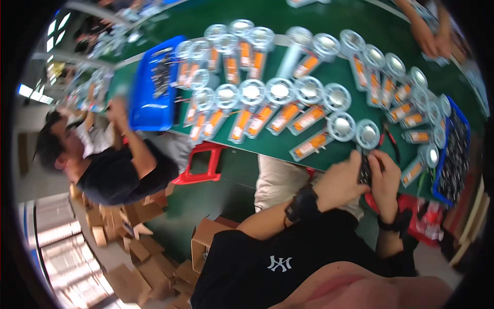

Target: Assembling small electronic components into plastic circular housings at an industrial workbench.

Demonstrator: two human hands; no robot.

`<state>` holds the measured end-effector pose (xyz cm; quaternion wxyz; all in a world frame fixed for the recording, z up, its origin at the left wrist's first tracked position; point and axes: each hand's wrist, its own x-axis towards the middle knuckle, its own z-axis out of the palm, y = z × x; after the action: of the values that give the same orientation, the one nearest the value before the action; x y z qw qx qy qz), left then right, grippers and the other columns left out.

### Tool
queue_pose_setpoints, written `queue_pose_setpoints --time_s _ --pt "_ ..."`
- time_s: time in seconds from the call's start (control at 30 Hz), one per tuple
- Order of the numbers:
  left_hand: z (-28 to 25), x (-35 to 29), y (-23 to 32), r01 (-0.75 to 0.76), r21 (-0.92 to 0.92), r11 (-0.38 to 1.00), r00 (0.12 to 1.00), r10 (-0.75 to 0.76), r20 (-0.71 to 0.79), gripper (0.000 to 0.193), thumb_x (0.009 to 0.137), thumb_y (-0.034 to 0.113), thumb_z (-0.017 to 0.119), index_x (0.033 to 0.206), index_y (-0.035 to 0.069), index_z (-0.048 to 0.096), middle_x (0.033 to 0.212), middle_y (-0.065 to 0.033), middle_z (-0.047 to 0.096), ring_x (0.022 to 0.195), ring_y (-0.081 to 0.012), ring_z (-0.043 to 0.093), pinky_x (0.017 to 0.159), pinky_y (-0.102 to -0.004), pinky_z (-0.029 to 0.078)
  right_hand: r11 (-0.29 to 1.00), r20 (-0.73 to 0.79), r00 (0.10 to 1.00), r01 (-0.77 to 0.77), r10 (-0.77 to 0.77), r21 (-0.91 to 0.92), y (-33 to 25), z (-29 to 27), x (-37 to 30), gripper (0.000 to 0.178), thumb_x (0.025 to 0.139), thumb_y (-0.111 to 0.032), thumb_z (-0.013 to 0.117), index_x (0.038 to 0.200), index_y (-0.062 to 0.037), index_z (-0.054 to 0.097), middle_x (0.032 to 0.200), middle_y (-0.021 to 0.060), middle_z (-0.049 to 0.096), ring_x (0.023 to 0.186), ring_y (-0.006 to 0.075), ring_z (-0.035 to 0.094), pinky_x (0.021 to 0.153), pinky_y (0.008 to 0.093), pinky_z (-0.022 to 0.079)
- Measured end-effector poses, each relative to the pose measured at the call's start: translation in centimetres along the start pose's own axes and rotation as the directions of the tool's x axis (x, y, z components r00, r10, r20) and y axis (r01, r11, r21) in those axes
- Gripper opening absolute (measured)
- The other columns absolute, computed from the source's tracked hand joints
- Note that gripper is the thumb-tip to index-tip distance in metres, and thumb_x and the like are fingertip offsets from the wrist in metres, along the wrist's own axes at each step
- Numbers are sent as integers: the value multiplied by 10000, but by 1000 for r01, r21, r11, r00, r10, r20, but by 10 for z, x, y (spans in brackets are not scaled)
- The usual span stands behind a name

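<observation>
Close to my body at the table's near edge, both hands are on one light-blue handheld fan housing [367, 135], with a round head and a pale disc in its middle. My left hand [340, 177], with a dark watch on the wrist, is closed around the handle's left side. My right hand [386, 175] grips it from the right, thumb and fingers bent. A dark strip [365, 171] shows between the hands; its details are blurred. Just left lies another fan housing [313, 144] with an orange cell in its handle. Red-and-black pliers [392, 139] lie beyond my right hand.
Several similar housings [252, 92] cover the green table [242, 143]. A blue bin [167, 110] with small parts stands left, another blue bin [443, 177] with dark parts right. Co-workers sit left and stand far right. A red stool [206, 162] and cardboard boxes [146, 252] are below.
</observation>
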<state>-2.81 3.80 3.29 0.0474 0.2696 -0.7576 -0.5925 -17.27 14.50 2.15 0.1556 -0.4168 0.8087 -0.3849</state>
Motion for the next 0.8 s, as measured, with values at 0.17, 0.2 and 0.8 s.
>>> queue_pose_setpoints --time_s 0.17,0.2,0.8 --pt "-18 11 -19 55 -204 977 994 -35 102 361 936 222 731 1012 -42 496 802 -284 683 849 -491 688 717 -567 545 995 69 992 -103 101 16 -21 6 8 194 986 -115 689 1116 29 706 953 131 737 856 173 695 770 308 543" --pt "-14 13 -19 48 -244 969 989 -13 145 361 936 222 731 1012 -42 496 802 -284 683 849 -491 688 717 -567 545 991 71 990 -128 125 43 -21 2 8 205 980 -114 699 1120 36 705 951 130 737 855 165 696 762 308 545" --pt "-29 3 -18 -163 241 957 986 162 27 422 932 358 745 1051 9 539 804 -191 708 770 -407 715 662 -486 557 922 371 892 -114 259 -369 -77 -21 37 324 845 -132 795 1089 47 679 755 62 650 666 108 590 631 297 503"
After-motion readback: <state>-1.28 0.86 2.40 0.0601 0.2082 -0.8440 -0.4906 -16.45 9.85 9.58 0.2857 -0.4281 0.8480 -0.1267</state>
